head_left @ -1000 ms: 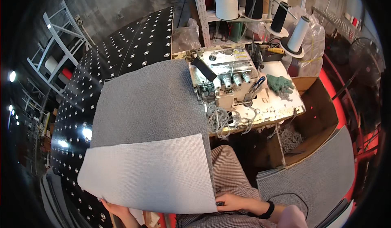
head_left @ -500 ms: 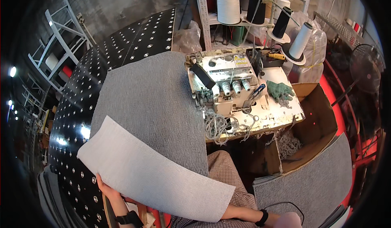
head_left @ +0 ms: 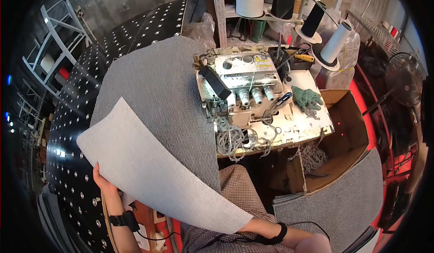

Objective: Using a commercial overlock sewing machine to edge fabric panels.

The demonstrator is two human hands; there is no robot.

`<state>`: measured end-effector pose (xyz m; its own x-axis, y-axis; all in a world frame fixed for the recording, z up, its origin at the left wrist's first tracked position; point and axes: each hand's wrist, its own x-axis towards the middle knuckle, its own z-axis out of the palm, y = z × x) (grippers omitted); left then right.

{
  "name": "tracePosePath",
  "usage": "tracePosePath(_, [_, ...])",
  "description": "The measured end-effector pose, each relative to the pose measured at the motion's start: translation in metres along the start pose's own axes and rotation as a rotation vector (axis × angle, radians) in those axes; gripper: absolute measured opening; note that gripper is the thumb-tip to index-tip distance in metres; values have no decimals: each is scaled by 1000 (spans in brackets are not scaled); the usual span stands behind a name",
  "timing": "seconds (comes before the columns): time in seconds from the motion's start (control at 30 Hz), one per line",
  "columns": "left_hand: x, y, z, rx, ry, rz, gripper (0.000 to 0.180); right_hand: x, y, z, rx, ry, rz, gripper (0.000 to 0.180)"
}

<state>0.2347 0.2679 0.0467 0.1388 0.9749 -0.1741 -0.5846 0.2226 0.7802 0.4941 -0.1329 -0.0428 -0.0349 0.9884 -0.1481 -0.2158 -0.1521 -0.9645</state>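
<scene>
A light grey mat with a woven backing face up stretches across in front of me, its far-left end raised. My left hand grips its lower left edge, with fingertips showing at the rim and the rest of them hidden. The right forearm reaches under the near right corner of this mat, which covers my right hand and its fingers. Beneath and beyond it lies a large darker grey carpet piece, reaching up to the white overlock sewing machine.
Loose thread hangs at the machine table's edge, and a green glove lies on top. Thread cones stand behind. At right are a cardboard box of scraps and stacked grey mats. A black studded table extends left.
My left hand has moved up and slightly left, lifting the mat's left end and tilting it more steeply. The right forearm has shifted a little left and up. The whole view has shifted slightly.
</scene>
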Motion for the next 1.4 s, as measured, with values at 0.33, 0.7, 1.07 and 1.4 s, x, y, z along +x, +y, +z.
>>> tracePosePath(0.33, [60, -8, 34, 16, -84, -44, 44, 55, -30, -32, 55, 61, 4, 29])
tracePosePath(0.7, [44, 5, 74, 886, -97, -175, 57, 66, -42, 1, -45, 91, -144, 34])
tracePosePath(1.07, [117, -11, 74, 579, -218, -152, 32, 96, -63, -12, -113, 590, -108, 51])
tracePosePath(1.4, [179, -32, 130, 556, -265, -129, 29, 137, -93, -49, -442, 717, -321, 50])
